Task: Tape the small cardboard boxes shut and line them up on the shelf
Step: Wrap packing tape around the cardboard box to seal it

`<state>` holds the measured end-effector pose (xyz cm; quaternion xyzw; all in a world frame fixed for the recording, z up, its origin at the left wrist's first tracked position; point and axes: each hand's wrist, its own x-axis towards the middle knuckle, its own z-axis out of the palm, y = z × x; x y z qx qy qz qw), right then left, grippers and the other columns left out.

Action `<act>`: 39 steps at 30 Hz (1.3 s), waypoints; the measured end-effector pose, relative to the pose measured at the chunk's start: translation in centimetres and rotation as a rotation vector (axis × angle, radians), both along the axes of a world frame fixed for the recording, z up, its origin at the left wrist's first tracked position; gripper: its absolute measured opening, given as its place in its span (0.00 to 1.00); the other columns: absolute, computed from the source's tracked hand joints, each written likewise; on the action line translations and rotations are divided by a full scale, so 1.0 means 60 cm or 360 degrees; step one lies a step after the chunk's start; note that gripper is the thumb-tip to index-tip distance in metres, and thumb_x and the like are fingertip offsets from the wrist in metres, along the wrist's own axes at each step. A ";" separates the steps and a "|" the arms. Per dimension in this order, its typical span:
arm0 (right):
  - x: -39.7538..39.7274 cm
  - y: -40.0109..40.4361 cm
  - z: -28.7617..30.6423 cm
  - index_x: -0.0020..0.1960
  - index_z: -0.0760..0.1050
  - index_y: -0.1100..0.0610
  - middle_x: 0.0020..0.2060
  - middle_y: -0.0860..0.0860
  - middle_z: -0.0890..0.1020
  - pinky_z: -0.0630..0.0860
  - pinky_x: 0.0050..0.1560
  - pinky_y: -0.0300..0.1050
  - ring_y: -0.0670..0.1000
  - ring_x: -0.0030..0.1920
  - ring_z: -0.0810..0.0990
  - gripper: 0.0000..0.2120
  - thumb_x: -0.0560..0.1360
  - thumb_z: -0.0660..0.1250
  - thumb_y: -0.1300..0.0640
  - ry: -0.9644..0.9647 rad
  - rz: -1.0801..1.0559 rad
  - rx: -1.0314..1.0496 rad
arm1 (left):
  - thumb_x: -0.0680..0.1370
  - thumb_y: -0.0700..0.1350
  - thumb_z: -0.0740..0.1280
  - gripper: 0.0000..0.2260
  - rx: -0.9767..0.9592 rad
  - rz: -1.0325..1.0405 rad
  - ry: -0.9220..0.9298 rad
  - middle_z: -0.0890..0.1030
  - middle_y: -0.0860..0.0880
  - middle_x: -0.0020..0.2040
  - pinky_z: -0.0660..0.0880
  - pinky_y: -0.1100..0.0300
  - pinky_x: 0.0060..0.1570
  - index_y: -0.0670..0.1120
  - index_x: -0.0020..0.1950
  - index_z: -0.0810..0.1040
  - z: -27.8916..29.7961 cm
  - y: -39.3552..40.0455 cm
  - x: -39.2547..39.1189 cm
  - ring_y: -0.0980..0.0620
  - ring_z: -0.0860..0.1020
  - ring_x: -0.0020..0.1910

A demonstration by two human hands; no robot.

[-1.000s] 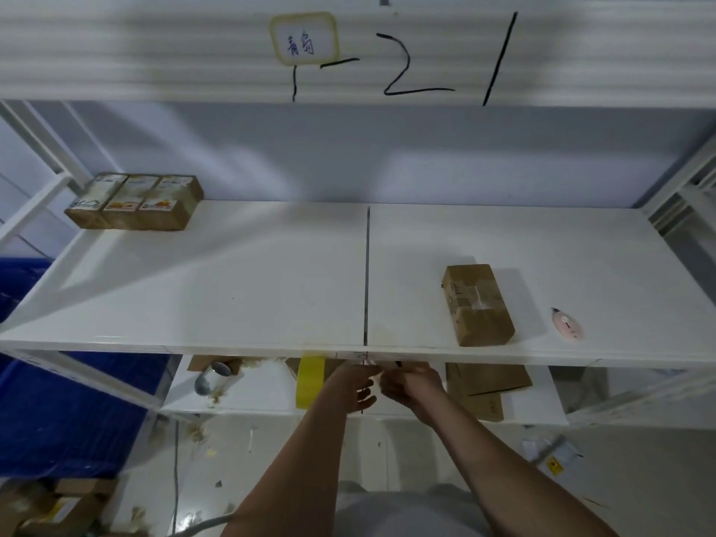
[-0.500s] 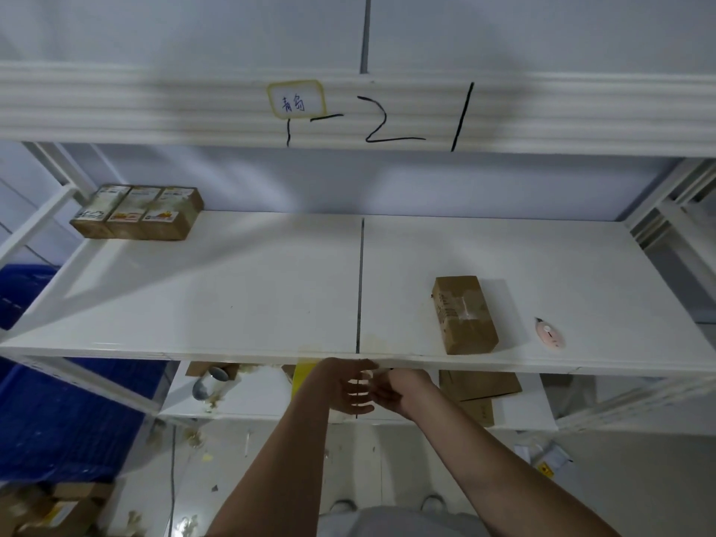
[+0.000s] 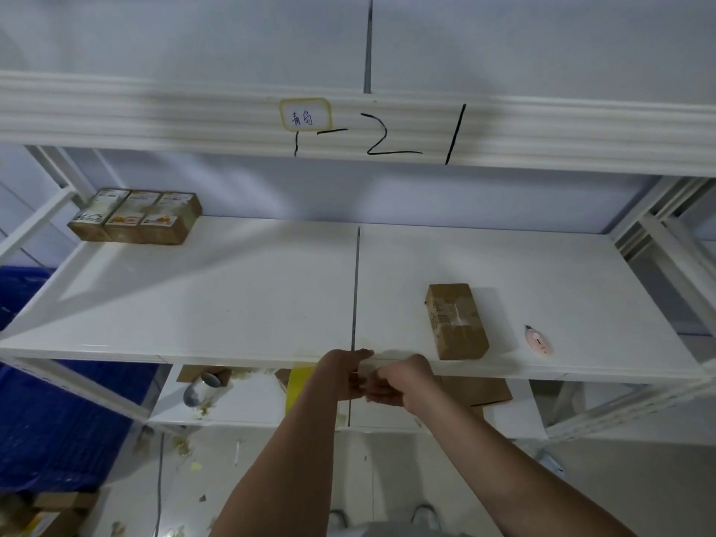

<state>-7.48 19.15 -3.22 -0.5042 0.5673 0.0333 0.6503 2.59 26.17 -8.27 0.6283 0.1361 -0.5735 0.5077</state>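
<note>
A row of three small labelled cardboard boxes stands at the back left of the white shelf. One plain brown box lies alone near the front right, with clear tape across its top. My left hand and my right hand meet just below the shelf's front edge, fingers curled towards each other. They seem to pinch a short pale strip of clear tape between them; it is hard to make out. A yellow tape roll stands on the lower shelf behind my left wrist.
A small pink cutter lies right of the lone box. The lower shelf holds flattened cardboard, a silvery roll and scraps. Blue crates stand at the left. An upper shelf beam hangs overhead.
My view has tilted upward. Both hands have risen a little to the shelf's front edge and stay pressed close together. The boxes and the cutter have not moved.
</note>
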 end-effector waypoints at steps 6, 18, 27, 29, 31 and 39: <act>-0.001 0.001 0.031 0.50 0.77 0.69 0.34 0.61 0.82 0.78 0.22 0.42 0.54 0.24 0.81 0.06 0.74 0.70 0.72 0.0050 0.0090 -0.0134 | 0.79 0.40 0.68 0.10 -0.0179 0.0004 -0.0038 0.76 0.39 0.39 0.75 0.54 0.31 0.32 0.53 0.75 0.010 -0.011 -0.006 0.45 0.75 0.24; 0.004 -0.010 0.029 0.55 0.74 0.75 0.37 0.67 0.84 0.85 0.40 0.58 0.62 0.33 0.85 0.15 0.70 0.72 0.75 -0.0038 -0.0011 -0.0016 | 0.79 0.41 0.67 0.07 0.0119 0.0052 -0.0055 0.79 0.41 0.39 0.77 0.56 0.39 0.37 0.46 0.77 -0.002 -0.010 0.016 0.45 0.77 0.37; 0.007 -0.032 0.051 0.52 0.75 0.71 0.32 0.63 0.82 0.82 0.26 0.51 0.58 0.34 0.83 0.07 0.74 0.69 0.75 -0.0239 -0.0274 0.0382 | 0.76 0.39 0.72 0.08 0.0252 0.0235 -0.0230 0.79 0.43 0.23 0.79 0.55 0.38 0.35 0.41 0.79 -0.025 -0.022 0.023 0.47 0.77 0.30; 0.012 -0.035 0.064 0.52 0.75 0.70 0.32 0.63 0.82 0.83 0.28 0.53 0.59 0.36 0.83 0.07 0.74 0.68 0.76 -0.0276 -0.0281 0.0450 | 0.74 0.38 0.72 0.08 0.0349 0.0226 -0.0436 0.81 0.42 0.26 0.82 0.51 0.42 0.35 0.37 0.79 -0.028 -0.029 0.018 0.45 0.80 0.31; 0.014 -0.040 0.085 0.49 0.75 0.69 0.35 0.64 0.82 0.84 0.32 0.55 0.59 0.38 0.82 0.05 0.75 0.67 0.75 -0.0327 -0.0255 0.0482 | 0.73 0.38 0.71 0.07 0.0427 0.0209 -0.0547 0.83 0.41 0.29 0.82 0.53 0.36 0.36 0.36 0.80 -0.025 -0.031 0.015 0.45 0.81 0.30; 0.034 -0.107 0.147 0.45 0.75 0.67 0.37 0.61 0.80 0.85 0.43 0.55 0.56 0.38 0.81 0.04 0.76 0.68 0.72 -0.0405 0.0016 0.0315 | 0.83 0.45 0.63 0.15 -0.0054 0.0372 0.0197 0.84 0.37 0.37 0.77 0.58 0.26 0.33 0.47 0.76 0.010 -0.030 0.027 0.46 0.79 0.31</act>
